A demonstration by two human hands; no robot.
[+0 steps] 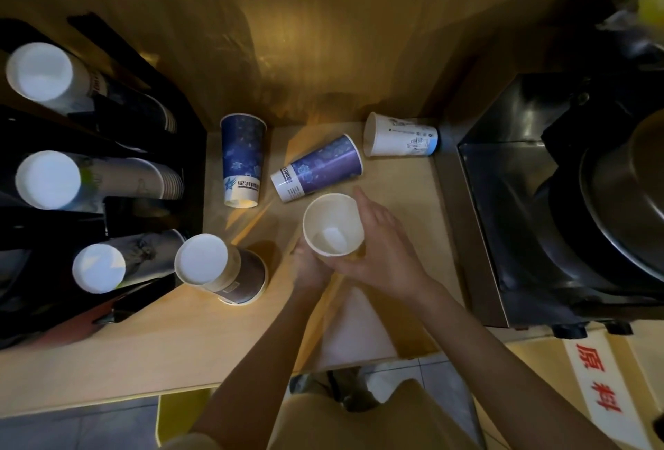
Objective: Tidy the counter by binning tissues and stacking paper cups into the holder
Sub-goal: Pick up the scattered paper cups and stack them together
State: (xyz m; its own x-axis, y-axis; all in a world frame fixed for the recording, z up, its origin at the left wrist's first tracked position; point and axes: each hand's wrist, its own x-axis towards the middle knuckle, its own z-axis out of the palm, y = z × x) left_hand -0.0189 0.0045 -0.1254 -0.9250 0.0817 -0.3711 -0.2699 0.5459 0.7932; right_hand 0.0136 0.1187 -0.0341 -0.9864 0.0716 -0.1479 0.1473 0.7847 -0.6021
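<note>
Both my hands hold one upright paper cup (332, 225) over the middle of the wooden counter (151, 334); its white inside faces me. My left hand (309, 266) grips it from below left, my right hand (381, 244) wraps its right side. A dark blue cup (241, 158) and a purple-blue cup (318, 168) lie on their sides behind it. A white printed cup (400, 136) lies on its side at the back right. An upside-down brown cup stack (222, 270) stands to the left. The black cup holder (64, 176) at far left carries three cup stacks.
A black and steel machine (560, 198) fills the right side of the counter, with a red-lettered label (598, 381) in front of it. A white sheet (354, 331) lies on the counter under my forearms. A wooden wall closes the back.
</note>
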